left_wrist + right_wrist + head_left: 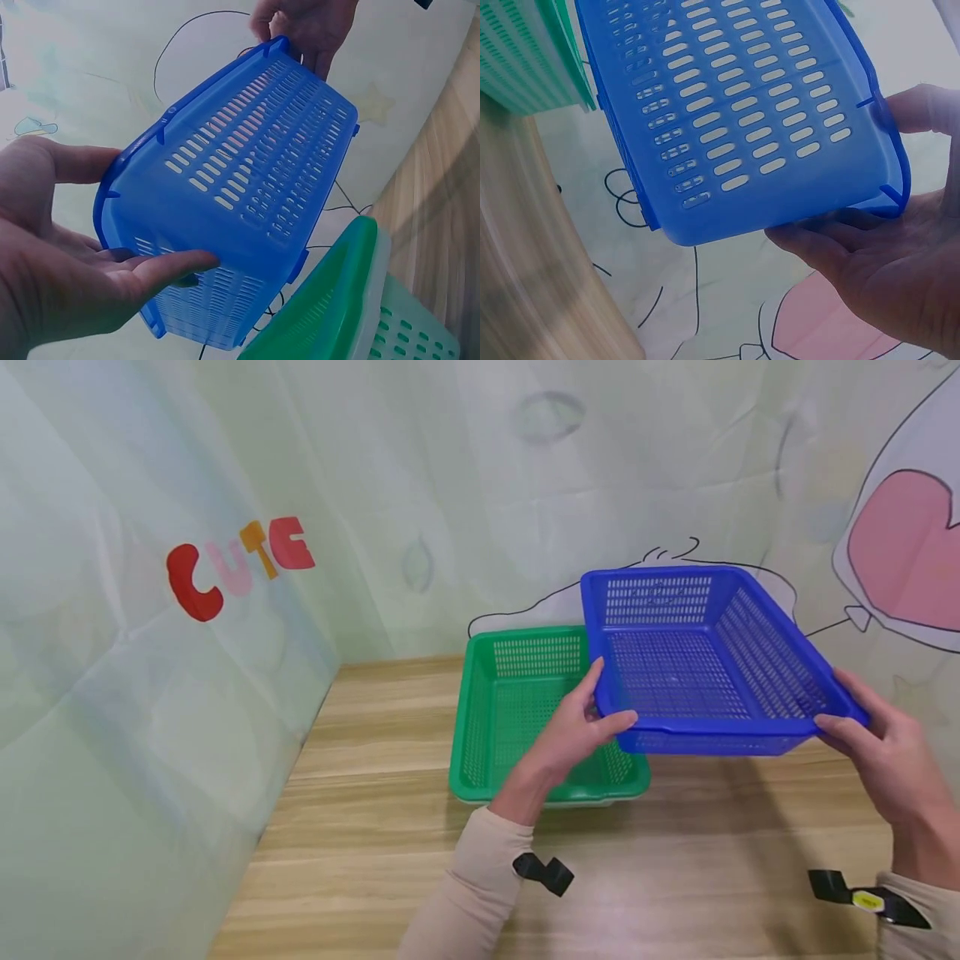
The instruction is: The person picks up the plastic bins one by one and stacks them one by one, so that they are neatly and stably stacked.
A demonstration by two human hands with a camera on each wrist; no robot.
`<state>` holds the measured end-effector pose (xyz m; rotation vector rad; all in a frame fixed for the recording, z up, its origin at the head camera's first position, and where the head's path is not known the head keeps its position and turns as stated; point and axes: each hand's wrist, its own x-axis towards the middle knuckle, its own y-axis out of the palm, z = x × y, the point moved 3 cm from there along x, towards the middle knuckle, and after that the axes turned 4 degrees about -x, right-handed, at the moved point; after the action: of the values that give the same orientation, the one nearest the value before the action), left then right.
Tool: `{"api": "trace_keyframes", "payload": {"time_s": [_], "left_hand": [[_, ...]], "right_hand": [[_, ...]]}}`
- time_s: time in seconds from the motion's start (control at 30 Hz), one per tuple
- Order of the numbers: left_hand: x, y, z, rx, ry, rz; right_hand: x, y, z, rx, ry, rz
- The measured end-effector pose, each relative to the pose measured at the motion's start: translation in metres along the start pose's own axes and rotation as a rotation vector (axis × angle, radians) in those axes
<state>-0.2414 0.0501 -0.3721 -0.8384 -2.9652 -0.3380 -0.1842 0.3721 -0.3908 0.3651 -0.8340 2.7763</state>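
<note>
Your left hand (576,727) grips the blue basket (705,660) at its near left corner, thumb over the rim, fingers beneath. Your right hand (885,752) grips the near right corner likewise. The blue basket is held in the air above the wooden table (375,827), tilted, partly overlapping the green basket (517,727), which rests on the table against the wall.

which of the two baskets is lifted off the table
The blue basket. The left hand and right hand hold it by its near corners, raised and tilted, while the green basket sits flat on the wooden table with no hand on it.
</note>
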Motion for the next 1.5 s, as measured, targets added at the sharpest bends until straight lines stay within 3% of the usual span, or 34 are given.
{"api": "trace_keyframes", "payload": {"time_s": [0.23,0.83,1.33,1.5], "left_hand": [[0.0001,0.0034,0.0001,0.016,-0.012,-0.007],[-0.0031,0.0025,-0.0051,0.026,-0.094,-0.032],[-0.0030,0.0053,-0.0033,0.028,-0.030,-0.014],[-0.0034,0.0075,-0.0010,0.034,-0.037,-0.020]], "right_hand": [[-0.0014,-0.0035,-0.0010,-0.026,0.029,0.010],[-0.0005,-0.0071,0.0038,0.087,-0.013,0.085],[0.0027,-0.0104,0.0050,0.208,-0.045,0.154],[0.0035,-0.0095,0.0025,0.258,-0.052,0.183]]}}
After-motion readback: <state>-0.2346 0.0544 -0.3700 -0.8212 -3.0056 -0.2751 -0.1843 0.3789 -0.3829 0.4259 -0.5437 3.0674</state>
